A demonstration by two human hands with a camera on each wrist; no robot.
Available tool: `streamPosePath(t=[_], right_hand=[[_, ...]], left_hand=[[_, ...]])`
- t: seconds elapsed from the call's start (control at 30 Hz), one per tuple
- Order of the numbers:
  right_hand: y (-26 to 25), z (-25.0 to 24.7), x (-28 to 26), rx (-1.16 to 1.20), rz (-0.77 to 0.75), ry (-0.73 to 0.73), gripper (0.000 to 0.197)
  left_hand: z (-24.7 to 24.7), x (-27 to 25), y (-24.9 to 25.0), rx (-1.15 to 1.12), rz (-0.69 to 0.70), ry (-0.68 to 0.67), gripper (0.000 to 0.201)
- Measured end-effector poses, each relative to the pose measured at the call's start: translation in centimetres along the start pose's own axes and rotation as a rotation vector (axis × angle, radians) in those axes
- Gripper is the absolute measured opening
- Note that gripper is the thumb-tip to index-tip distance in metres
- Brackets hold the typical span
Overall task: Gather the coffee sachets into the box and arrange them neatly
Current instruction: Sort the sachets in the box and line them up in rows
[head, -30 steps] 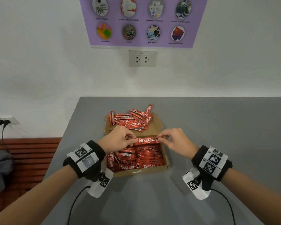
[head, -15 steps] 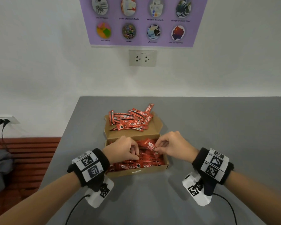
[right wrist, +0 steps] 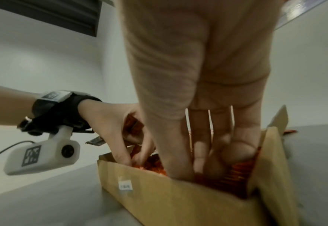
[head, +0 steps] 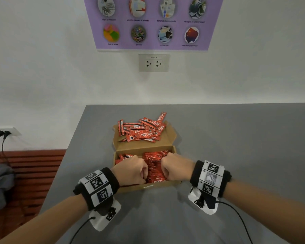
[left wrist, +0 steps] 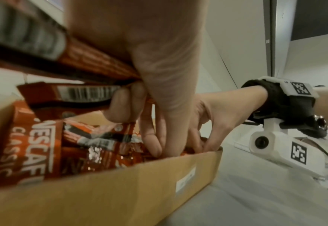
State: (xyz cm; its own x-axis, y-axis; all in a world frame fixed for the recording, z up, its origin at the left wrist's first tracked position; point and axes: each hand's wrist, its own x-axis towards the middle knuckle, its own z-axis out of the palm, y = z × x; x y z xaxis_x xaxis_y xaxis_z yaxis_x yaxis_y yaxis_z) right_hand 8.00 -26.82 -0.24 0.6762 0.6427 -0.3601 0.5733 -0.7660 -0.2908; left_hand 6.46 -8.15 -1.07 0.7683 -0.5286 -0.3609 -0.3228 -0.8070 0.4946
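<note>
An open cardboard box [head: 144,187] sits on the grey table [head: 236,138], holding red Nescafe sachets [head: 154,164] stood in a row. More loose sachets [head: 142,130] lie piled on its folded-back lid [head: 169,140]. Both hands are knuckles-up inside the box. My left hand [head: 142,174] grips a few sachets [left wrist: 77,94] between curled fingers at the box's left part. My right hand [head: 164,170] reaches down with thumb and fingers [right wrist: 199,146] into the packed row, pinching sachets there. The fingertips are hidden among the sachets in the head view.
The box's front wall [right wrist: 178,197] carries a small white label [left wrist: 185,182]. A wall with a socket [head: 153,62] and a purple poster [head: 153,23] rises behind the table. A wooden bench [head: 28,166] with grey cloth stands left of the table's left edge.
A second ago both hands held one sachet by its ends above the box. They tilted it and have since moved down and toward me into the box; the sachet now sits among the others.
</note>
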Motion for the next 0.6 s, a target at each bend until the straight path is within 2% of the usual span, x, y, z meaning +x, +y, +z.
streamPosePath(t=[0.1,0.2,0.3,0.4,0.5,0.6], right_hand=[[-0.1,0.1,0.6,-0.011,-0.002,-0.044,0.010],[0.3,-0.2,0.8,0.041,-0.009,-0.085,0.007],[0.7,-0.8,0.7,0.113,0.010,-0.064,0.016],[0.3,-0.3,0.7,0.177,-0.004,-0.022,0.012],[-0.2,0.4,0.7,0.173,-0.027,-0.056,0.009],[0.2,0.5,1.0,0.168,-0.025,-0.063,0.008]], left_hand=[[-0.4,-0.1,0.1,-0.046,0.002,-0.025,0.009],[-0.5,-0.1,0.3,0.027,-0.003,-0.043,0.011],[-0.5,0.0,0.1,0.072,-0.011,-0.064,0.013],[-0.4,0.1,-0.2,0.108,-0.018,-0.078,0.013],[-0.7,0.0,-0.1,0.118,-0.014,-0.107,0.013],[-1.7,-0.1,-0.5,0.092,-0.060,-0.057,0.009]])
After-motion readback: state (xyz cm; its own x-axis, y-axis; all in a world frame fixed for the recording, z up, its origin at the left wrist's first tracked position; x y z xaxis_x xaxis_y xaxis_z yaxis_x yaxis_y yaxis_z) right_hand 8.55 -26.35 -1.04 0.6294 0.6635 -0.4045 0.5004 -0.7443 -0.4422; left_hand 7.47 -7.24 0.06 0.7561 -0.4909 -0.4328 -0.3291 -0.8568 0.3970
